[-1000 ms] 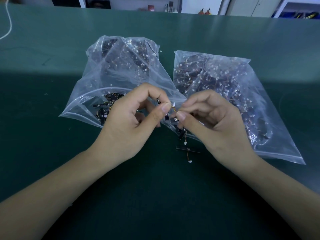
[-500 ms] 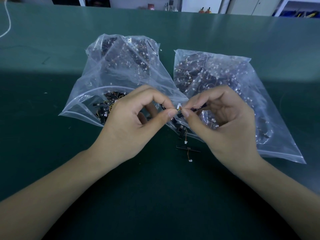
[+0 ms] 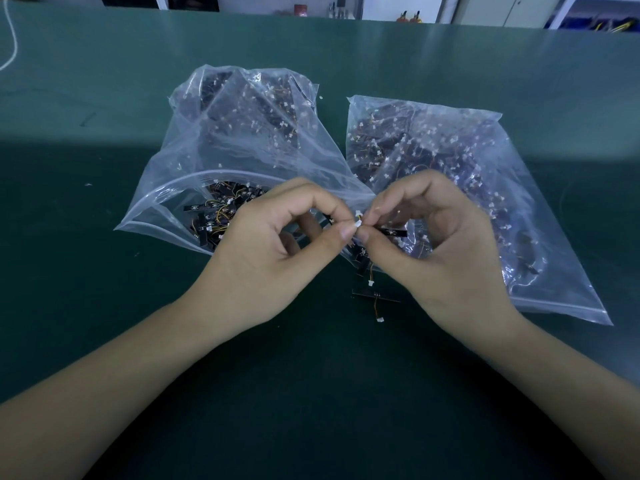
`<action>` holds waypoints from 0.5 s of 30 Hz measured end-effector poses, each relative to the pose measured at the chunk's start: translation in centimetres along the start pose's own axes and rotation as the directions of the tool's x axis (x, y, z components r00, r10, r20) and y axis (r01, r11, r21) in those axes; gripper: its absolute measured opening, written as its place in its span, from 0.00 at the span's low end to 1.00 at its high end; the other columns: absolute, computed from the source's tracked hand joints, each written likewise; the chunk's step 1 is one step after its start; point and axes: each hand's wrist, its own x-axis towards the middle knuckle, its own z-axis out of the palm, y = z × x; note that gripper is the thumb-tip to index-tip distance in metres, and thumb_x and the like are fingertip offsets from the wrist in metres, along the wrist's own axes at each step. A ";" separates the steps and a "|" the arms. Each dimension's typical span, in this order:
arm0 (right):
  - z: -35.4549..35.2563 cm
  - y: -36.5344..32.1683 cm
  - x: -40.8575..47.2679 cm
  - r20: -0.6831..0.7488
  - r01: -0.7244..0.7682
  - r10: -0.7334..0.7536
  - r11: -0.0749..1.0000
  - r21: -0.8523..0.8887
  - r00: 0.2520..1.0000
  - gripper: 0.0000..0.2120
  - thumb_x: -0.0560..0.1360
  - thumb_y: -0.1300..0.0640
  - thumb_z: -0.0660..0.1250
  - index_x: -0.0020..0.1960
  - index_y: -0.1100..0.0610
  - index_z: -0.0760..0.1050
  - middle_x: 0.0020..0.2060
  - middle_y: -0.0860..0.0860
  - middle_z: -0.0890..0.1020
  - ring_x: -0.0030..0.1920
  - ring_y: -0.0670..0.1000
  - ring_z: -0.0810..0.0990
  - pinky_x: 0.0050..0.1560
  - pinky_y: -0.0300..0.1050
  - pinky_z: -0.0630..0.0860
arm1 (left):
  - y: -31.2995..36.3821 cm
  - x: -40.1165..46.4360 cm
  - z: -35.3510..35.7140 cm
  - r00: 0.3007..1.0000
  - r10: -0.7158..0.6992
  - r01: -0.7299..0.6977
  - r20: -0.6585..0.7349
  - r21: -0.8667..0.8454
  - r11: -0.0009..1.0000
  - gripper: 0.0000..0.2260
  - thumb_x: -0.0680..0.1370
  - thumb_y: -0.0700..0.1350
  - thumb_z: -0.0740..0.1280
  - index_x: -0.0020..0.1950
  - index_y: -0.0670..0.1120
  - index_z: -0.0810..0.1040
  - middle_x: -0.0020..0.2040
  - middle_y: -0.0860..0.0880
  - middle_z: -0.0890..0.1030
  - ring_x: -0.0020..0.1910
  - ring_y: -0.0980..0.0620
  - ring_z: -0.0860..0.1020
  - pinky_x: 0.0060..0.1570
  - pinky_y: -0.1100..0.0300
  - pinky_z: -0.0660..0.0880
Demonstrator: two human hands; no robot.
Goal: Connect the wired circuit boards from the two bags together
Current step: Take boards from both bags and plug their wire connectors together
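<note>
1. Bench (image 3: 104, 323): dark green mat, lit strip across the far part, near part in shade.
2. White cord (image 3: 10, 39) at far left corner; shelving and cabinets along the back wall, details blurred.
3. Two clear bags of wired boards: left bag (image 3: 221, 140) mouth open toward the camera, right bag (image 3: 485, 188) flat beside it.
4. Left hand (image 3: 263, 251) and right hand (image 3: 446, 251) meet between the bags, each pinching a small white connector (image 3: 358, 222).
5. Loose boards (image 3: 375, 295) lie on the bench just below the hands.
</note>
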 end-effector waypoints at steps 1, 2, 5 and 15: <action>0.0 -0.1 0.1 0.016 -0.022 0.021 1.000 0.023 1.000 0.15 0.75 0.71 0.76 0.51 0.54 0.77 0.44 0.50 0.84 0.47 0.53 0.82 0.54 0.44 0.77 | -0.1 0.0 0.0 1.000 0.012 -0.012 0.001 0.018 1.000 0.02 0.82 0.43 0.72 0.50 0.48 0.83 0.48 0.53 0.81 0.40 0.48 0.79 0.32 0.59 0.72; 0.0 -0.1 0.2 0.033 -0.043 0.041 0.998 0.043 0.999 0.14 0.75 0.70 0.76 0.51 0.54 0.77 0.44 0.50 0.84 0.47 0.53 0.82 0.53 0.43 0.77 | -0.1 0.0 0.0 1.000 0.025 -0.026 0.002 0.037 0.999 0.02 0.82 0.43 0.72 0.50 0.48 0.82 0.48 0.53 0.81 0.41 0.48 0.79 0.33 0.60 0.73; 0.0 -0.3 0.2 0.070 -0.086 0.080 0.993 0.086 0.994 0.13 0.75 0.68 0.75 0.50 0.53 0.76 0.44 0.51 0.84 0.46 0.50 0.81 0.52 0.38 0.75 | -0.3 0.0 0.0 0.999 0.043 -0.044 0.010 0.063 0.997 0.02 0.82 0.42 0.72 0.50 0.48 0.81 0.48 0.53 0.81 0.43 0.47 0.80 0.35 0.60 0.74; -0.1 -0.3 0.3 0.101 -0.133 0.123 0.986 0.101 0.987 0.13 0.74 0.66 0.77 0.49 0.54 0.75 0.42 0.50 0.83 0.44 0.51 0.80 0.51 0.60 0.76 | -0.3 0.1 -0.4 0.981 0.193 -0.190 0.012 0.252 0.949 0.01 0.82 0.40 0.73 0.51 0.46 0.83 0.48 0.54 0.81 0.42 0.48 0.81 0.36 0.51 0.75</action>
